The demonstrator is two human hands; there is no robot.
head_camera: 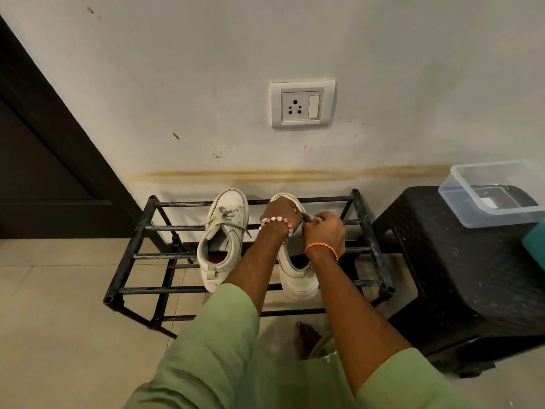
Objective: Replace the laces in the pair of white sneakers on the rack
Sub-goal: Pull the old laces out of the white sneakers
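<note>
A black rack [126,255] stands against the far wall, bearing two white sneakers. The left sneaker [222,240] is laced; the right sneaker [298,278] is largely hidden behind both hands. Left hand [280,212] and right hand [324,231] pinch a lace end [306,216], barely discernible. Far right, a clear box [489,193] on a stool [460,267]; its contents are indistinct.

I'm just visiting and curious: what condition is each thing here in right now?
Left sneaker: on the rack, still laced.
Right sneaker: on the rack, being worked on.
Left hand: pinching a lace over the right sneaker.
Right hand: gripping the same lace.
Plastic box: open, on the black stool.
Rack: upright.
</note>
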